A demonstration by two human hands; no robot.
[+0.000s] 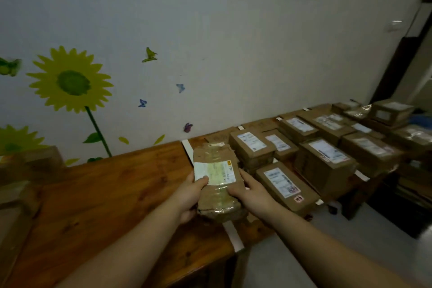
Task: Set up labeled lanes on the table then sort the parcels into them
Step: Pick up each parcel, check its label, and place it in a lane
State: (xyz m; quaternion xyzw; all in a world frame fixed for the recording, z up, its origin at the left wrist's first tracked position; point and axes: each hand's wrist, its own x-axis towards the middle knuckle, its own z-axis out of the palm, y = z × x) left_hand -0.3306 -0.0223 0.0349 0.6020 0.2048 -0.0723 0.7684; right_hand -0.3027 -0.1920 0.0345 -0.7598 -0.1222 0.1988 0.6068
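Note:
A flat, crumpled brown parcel (216,163) with a white and yellow label is held over the wooden table (117,194), just above a white tape lane line (233,237). My left hand (190,194) grips its left edge, thumb on the label. My right hand (251,194) holds its right side, fingers along the edge and thumb on top. To the right, several labelled cardboard parcels lie in lanes, the nearest one (286,188) beside my right hand.
More boxes (325,161) fill the table toward the far right, split by white tape strips (187,149). Cardboard boxes (21,189) stand at the left edge. A wall with sunflower stickers runs behind the table. Pale floor lies at the lower right.

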